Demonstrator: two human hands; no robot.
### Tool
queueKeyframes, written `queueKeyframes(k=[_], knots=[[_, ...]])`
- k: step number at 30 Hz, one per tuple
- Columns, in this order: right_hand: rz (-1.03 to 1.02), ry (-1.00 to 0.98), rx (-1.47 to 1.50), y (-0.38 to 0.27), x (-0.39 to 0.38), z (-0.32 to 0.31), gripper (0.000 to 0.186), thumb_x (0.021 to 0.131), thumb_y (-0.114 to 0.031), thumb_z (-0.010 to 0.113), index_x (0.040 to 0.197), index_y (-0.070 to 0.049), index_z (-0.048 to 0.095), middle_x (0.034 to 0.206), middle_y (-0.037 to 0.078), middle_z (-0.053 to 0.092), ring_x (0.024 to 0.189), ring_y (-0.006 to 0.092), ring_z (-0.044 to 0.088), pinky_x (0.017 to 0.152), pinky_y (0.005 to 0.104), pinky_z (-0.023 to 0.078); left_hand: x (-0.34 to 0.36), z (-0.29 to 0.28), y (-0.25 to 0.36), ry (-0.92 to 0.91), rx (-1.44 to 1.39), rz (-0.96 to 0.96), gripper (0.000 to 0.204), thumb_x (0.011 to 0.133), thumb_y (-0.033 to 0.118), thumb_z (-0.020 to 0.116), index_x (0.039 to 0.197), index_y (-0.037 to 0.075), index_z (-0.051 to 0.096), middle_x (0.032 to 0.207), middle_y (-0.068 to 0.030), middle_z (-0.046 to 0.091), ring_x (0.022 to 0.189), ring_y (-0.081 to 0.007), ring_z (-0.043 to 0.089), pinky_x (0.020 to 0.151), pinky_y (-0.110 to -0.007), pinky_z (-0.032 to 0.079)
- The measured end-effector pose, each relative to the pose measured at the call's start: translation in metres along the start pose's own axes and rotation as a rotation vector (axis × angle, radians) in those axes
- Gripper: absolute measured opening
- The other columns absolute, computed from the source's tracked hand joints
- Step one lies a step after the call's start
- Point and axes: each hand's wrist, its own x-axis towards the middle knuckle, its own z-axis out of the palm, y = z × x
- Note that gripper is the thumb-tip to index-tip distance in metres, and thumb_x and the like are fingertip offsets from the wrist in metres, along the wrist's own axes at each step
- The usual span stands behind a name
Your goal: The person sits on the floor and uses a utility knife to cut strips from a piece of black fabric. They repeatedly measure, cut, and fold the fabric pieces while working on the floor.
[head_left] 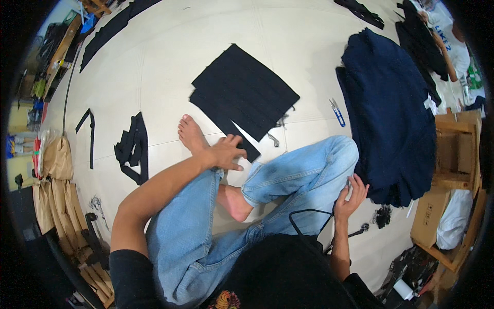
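Note:
I sit on the floor, legs bent in light blue jeans. My left hand (230,153) is open, fingers spread over my left shin and reaching the near end of a narrow black fabric strip (251,151). That strip lies along the edge of a stack of black fabric pieces (244,90), with a thin wedge of floor between them at the near end. My right hand (351,198) is open and holds nothing, its fingers stretched beside my right knee. Close to its fingertips is a large dark navy fabric pile (393,123). Blue-handled thread snips (337,113) lie left of the pile.
Black fabric strips (133,147) lie on the floor at left. A wooden stool (455,149) and a cardboard box (431,213) stand at right. Brown paper-like bundles (54,180) line the left side. Another person (447,38) handles black cloth at far right.

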Motion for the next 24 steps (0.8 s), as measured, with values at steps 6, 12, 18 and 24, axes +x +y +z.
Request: queueKeyframes(k=[6,12,18,24], knots=[[-0.024,-0.007,0.098,-0.037,0.018,0.008,0.027,0.077,0.003,0.054,0.101,-0.003,0.066,0.111,0.015,0.064,0.106,0.035,0.058,0.096,0.0453,0.04,0.017,-0.006,-0.025,0.608,-0.125,-0.291,0.028,0.081,0.021,0.07,0.103,0.007,0.059,0.105,-0.0194,0.055,0.101,-0.0386,0.054,0.084,-0.048,0.046],[-0.152,-0.489,0.328,-0.117,0.058,0.062,0.014,0.084,-0.01,0.063,0.095,-0.003,0.068,0.096,0.016,0.069,0.09,0.0339,0.064,0.084,0.0427,0.045,0.0,-0.012,-0.126,0.729,0.074,-0.698,0.04,0.086,0.021,0.067,0.119,0.004,0.053,0.126,-0.0195,0.052,0.119,-0.0376,0.052,0.098,-0.055,0.044],[-0.396,-0.759,0.118,-0.189,0.049,0.152,0.038,0.084,-0.034,0.072,0.102,-0.001,0.062,0.091,0.017,0.068,0.083,0.0349,0.067,0.078,0.047,0.05,-0.019,-0.028,-0.109,0.54,0.117,-0.843,0.048,0.089,0.03,0.066,0.127,0.004,0.052,0.133,-0.0182,0.051,0.127,-0.0348,0.049,0.108,-0.058,0.034],[-0.403,-0.829,0.165,-0.205,0.032,0.165,0.041,0.082,-0.035,0.075,0.102,-0.003,0.057,0.093,0.015,0.064,0.087,0.0345,0.065,0.076,0.0475,0.047,-0.029,-0.029,-0.138,0.894,-0.209,-0.933,0.041,0.089,0.017,0.065,0.126,0.004,0.054,0.123,-0.0196,0.056,0.114,-0.0396,0.057,0.097,-0.051,0.046]])
